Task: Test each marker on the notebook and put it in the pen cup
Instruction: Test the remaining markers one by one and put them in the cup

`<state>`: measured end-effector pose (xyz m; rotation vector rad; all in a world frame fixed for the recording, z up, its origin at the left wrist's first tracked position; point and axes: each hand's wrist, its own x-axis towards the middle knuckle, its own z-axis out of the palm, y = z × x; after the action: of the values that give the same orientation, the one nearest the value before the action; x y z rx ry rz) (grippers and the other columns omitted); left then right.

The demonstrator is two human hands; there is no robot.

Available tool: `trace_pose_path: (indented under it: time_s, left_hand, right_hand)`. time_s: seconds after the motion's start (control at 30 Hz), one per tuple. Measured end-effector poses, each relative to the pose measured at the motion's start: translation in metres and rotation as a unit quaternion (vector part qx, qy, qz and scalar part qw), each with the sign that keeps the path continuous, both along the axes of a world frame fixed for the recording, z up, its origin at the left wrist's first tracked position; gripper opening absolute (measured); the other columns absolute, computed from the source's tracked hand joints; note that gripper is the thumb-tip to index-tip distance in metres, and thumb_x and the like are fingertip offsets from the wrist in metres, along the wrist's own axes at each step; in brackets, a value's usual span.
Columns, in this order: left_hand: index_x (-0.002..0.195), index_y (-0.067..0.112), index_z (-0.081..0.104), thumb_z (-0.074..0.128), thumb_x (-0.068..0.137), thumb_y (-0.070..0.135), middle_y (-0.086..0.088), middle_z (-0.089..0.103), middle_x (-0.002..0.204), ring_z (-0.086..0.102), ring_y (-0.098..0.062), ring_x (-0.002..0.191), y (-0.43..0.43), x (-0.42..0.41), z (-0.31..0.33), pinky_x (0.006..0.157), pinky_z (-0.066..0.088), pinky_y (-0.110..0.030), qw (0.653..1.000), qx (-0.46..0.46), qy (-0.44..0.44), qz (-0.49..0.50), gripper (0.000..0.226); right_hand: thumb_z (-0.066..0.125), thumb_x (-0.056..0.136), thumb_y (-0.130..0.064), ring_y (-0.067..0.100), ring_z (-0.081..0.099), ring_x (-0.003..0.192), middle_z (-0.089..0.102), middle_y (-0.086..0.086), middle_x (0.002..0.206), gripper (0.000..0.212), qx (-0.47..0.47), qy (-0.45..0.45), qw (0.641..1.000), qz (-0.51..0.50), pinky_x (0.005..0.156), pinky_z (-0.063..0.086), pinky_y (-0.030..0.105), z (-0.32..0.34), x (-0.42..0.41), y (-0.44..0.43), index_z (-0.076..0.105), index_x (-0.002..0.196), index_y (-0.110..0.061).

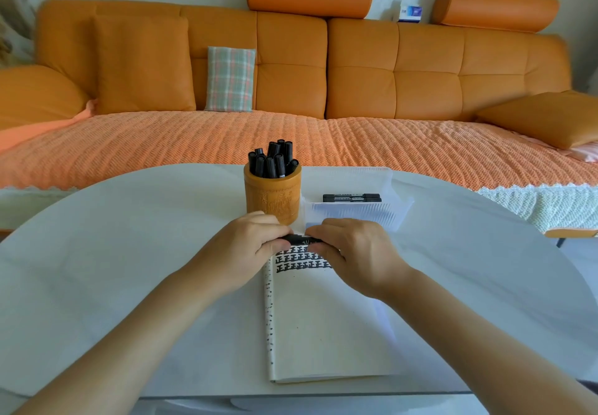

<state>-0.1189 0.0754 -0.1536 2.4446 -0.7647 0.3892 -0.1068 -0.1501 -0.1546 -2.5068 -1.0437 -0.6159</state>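
Note:
A black marker lies level above the top of the open notebook, held at both ends. My left hand grips its left end and my right hand grips its right end. Rows of black test marks fill the top of the notebook page. Just behind my left hand stands the orange pen cup holding several black markers. Two more black markers lie in a clear plastic tray behind my right hand.
The round white table carries everything. Behind it runs an orange sofa with a plaid cushion and an orange cover. A small blue and white box sits on the sofa back.

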Motion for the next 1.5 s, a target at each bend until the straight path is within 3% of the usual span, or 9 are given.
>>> trace_pose_path:
  time_s: [0.23,0.37,0.5,0.63,0.8,1.03,1.17,1.37,1.5]
  left_hand:
    - [0.096,0.016,0.072,0.063,0.092,0.021,0.009,0.056,0.077,0.047,-0.008,0.080,0.000,0.005,0.006,0.067,0.045,-0.035,0.999,0.016,-0.042,-0.023,0.011]
    - [0.104,0.023,0.070,0.065,0.091,0.024,0.017,0.056,0.086,0.047,0.001,0.087,0.000,0.016,0.012,0.072,0.038,-0.017,0.998,-0.024,-0.058,-0.009,0.014]
    - [0.116,0.024,0.064,0.064,0.090,0.026,0.013,0.057,0.104,0.052,-0.003,0.100,0.010,0.034,0.019,0.079,0.037,-0.014,0.990,-0.115,-0.069,0.050,0.026]
    - [0.126,0.020,0.056,0.061,0.091,0.023,0.007,0.055,0.114,0.047,-0.011,0.108,0.028,0.058,0.023,0.091,0.043,-0.027,0.963,-0.182,-0.116,0.161,0.035]
    - [0.141,0.022,0.038,0.062,0.090,0.033,0.006,0.041,0.140,0.034,-0.013,0.132,0.034,0.078,0.020,0.109,0.035,-0.040,0.962,-0.216,-0.019,0.165,0.057]
    - [0.152,0.030,0.016,0.063,0.089,0.044,0.007,0.025,0.156,0.019,-0.013,0.144,0.033,0.095,0.025,0.113,0.020,-0.037,0.960,-0.216,0.141,0.113,0.081]
    - [0.151,0.033,0.018,0.060,0.092,0.040,0.005,0.028,0.154,0.022,-0.015,0.143,0.030,0.099,0.024,0.112,0.020,-0.036,0.956,-0.226,0.153,0.106,0.073]
    - [0.151,0.037,0.014,0.060,0.090,0.042,0.000,0.026,0.153,0.030,-0.020,0.139,0.021,0.104,0.022,0.109,0.027,-0.039,0.958,-0.213,0.162,0.099,0.076]
    - [0.151,0.036,0.016,0.059,0.091,0.040,-0.002,0.032,0.148,0.036,-0.020,0.135,0.017,0.103,0.020,0.105,0.032,-0.035,0.961,-0.215,0.144,0.094,0.074]
  right_hand:
    - [0.052,0.099,-0.034,0.011,0.045,0.060,0.052,-0.008,0.060,0.027,0.058,0.245,0.967,-0.026,0.061,0.042,0.034,0.010,-0.004,0.005,0.057,0.073,-0.037]
    - [0.042,0.104,-0.031,0.003,0.050,0.070,0.053,-0.017,0.072,0.018,0.031,0.240,0.970,-0.037,0.066,0.040,0.027,0.013,0.001,0.010,0.058,0.109,-0.036]
    - [0.048,0.102,-0.022,0.000,0.051,0.079,0.051,-0.012,0.096,0.019,0.118,0.247,0.960,-0.056,0.071,0.034,0.017,0.020,0.017,0.015,0.063,0.110,-0.029]
    - [0.057,0.098,-0.020,0.006,0.052,0.064,0.061,-0.004,0.082,0.013,0.279,0.240,0.923,-0.110,0.062,0.045,0.025,0.046,0.043,0.020,0.068,0.101,-0.026]
    - [0.059,0.097,-0.011,0.012,0.073,0.081,0.068,0.007,0.097,0.013,0.427,0.230,0.871,-0.084,0.074,0.062,0.037,0.075,0.074,0.037,0.065,0.107,-0.017]
    - [0.060,0.096,-0.012,0.022,0.074,0.085,0.066,0.012,0.104,0.017,0.438,0.207,0.871,-0.082,0.074,0.062,0.034,0.072,0.098,0.058,0.062,0.113,-0.011]
    - [0.064,0.092,-0.008,0.019,0.073,0.085,0.066,0.003,0.099,0.024,0.386,0.165,0.905,-0.075,0.074,0.062,0.035,0.064,0.098,0.060,0.059,0.113,-0.018]
    - [0.068,0.087,-0.005,0.001,0.068,0.083,0.070,-0.005,0.087,0.057,0.310,0.149,0.936,-0.071,0.070,0.051,0.014,0.042,0.099,0.066,0.047,0.131,-0.035]
    - [0.054,0.099,-0.023,0.004,0.059,0.096,0.065,-0.007,0.099,0.029,0.229,0.107,0.962,-0.103,0.078,0.045,0.017,0.039,0.103,0.073,0.061,0.126,-0.030]
